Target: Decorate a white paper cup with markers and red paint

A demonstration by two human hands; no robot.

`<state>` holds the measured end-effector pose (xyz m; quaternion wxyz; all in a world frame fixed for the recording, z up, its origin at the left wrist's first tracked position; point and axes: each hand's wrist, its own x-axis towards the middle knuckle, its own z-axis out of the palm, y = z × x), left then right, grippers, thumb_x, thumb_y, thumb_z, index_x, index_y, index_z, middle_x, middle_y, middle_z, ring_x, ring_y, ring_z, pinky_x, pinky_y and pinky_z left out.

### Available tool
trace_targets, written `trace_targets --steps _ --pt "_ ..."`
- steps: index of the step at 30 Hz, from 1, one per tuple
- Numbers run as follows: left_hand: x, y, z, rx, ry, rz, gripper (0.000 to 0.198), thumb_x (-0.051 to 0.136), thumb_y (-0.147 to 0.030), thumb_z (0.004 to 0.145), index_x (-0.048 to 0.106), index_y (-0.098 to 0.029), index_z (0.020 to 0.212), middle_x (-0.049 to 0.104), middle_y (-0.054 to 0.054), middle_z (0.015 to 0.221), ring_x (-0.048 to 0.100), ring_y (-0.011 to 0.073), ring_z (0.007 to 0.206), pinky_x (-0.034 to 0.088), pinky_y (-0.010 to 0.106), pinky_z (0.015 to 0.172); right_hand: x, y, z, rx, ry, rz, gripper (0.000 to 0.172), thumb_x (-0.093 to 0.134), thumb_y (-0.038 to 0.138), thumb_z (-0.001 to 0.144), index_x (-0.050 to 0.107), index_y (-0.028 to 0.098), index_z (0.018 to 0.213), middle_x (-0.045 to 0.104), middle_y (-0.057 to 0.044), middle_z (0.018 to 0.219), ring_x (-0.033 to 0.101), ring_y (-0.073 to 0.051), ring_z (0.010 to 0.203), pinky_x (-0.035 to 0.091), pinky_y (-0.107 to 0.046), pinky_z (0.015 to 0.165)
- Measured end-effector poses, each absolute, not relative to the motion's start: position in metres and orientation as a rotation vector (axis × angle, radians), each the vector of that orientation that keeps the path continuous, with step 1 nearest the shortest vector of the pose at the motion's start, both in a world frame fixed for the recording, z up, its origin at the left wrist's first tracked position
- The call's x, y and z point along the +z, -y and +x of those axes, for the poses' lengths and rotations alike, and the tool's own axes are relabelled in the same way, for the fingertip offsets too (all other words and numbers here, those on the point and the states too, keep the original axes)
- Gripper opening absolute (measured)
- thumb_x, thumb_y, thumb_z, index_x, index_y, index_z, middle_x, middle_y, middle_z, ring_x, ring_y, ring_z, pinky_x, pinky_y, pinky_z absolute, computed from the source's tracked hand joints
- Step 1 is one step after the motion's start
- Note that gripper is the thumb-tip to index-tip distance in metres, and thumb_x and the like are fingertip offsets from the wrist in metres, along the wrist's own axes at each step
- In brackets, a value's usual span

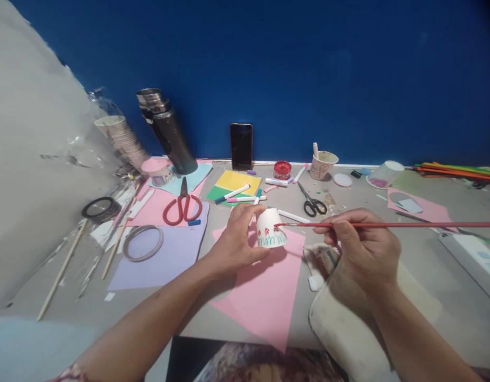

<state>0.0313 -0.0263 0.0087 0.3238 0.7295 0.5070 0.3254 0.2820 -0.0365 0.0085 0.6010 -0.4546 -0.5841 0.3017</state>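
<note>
My left hand [237, 237] grips a small white paper cup [270, 218], held upside down over a pink paper sheet [264, 302]. Green wavy strokes run round the cup near its rim, with small red marks above them. Between the thumb and fingers of my right hand [358, 246] is a long red paintbrush [423, 225]. Its tip meets the cup's right side, by the red marks. A round jar of red paint [282, 170] stands behind the cup. Below my right hand lies a cream cloth [344, 318].
Red-handled scissors [183, 204], a tape roll [143, 243] and wooden sticks [64, 270] lie left. Behind are a dark flask [169, 132], stacked cups [121, 140], a phone [241, 146], markers [233, 194], black scissors [312, 201] and a patterned cup [323, 165]. A white power strip [473, 260] lies right.
</note>
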Motion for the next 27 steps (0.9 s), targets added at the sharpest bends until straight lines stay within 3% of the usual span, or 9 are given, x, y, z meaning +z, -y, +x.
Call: trace_targets --steps 21,27 --pt "0.0093 0.026 0.0315 0.836 -1.352 1.922 0.07 0.086 -0.033 0.07 0.054 -0.026 0.133 0.053 0.011 0.139 0.049 0.034 0.138 0.045 0.054 0.117 0.0115 0.0374 0.282 0.704 1.431 -1.027 0.021 0.068 0.035 0.101 0.069 0.021 0.085 0.079 -0.003 0.074 0.065 -0.012 0.056 0.053 -0.021 0.052" --pt "0.0121 0.0267 0.0321 0.854 -1.377 1.928 0.07 0.083 -0.025 0.069 0.054 -0.026 0.133 0.054 0.011 0.14 0.049 0.0341 0.139 0.046 0.053 0.117 0.0116 0.0368 0.284 0.647 1.467 -1.048 0.02 0.069 0.033 0.1 0.07 0.021 0.085 0.078 -0.002 0.075 0.066 -0.011 0.057 0.054 -0.02 0.053"
